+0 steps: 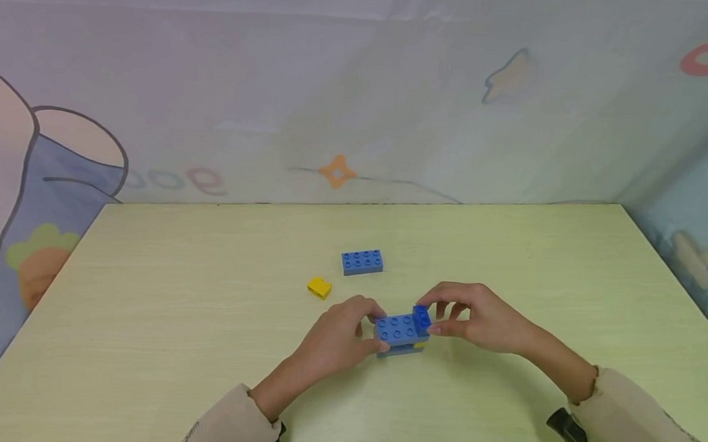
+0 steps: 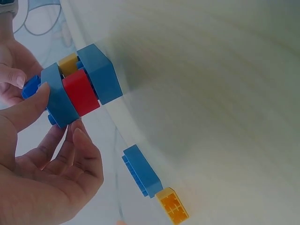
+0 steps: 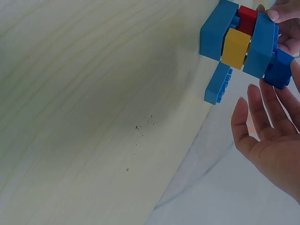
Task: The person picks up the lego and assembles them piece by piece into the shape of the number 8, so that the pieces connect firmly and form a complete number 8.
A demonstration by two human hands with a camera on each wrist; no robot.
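- Fingers of the right hand pinch a small dark-blue studded brick, forefinger at its far end and thumb at its near end; from the right wrist view I see the other fingers spread, off the brick.
- Fingers of the left hand are clamped on the upper light-blue brick at its left end, thumb on the near side, fingertips on the far side.
- I make the key relation this: the stack lies just left of the right fingertips, its right end toward them, its long axis running left to right and rising slightly rightward in my head view.
- That dark-blue brick is at the stack's right end, on top, its studs up and its long axis crossing the stack from near to far; the right hand is nearer it. I cannot tell whether it is fully seated.
- Under the upper brick I see a yellow brick at the right end and a red brick at the left, both above the lower light-blue brick.
- Beyond the hands, on the table, lie a loose blue eight-stud brick, studs up, and a loose yellow brick, both nearer the left hand.
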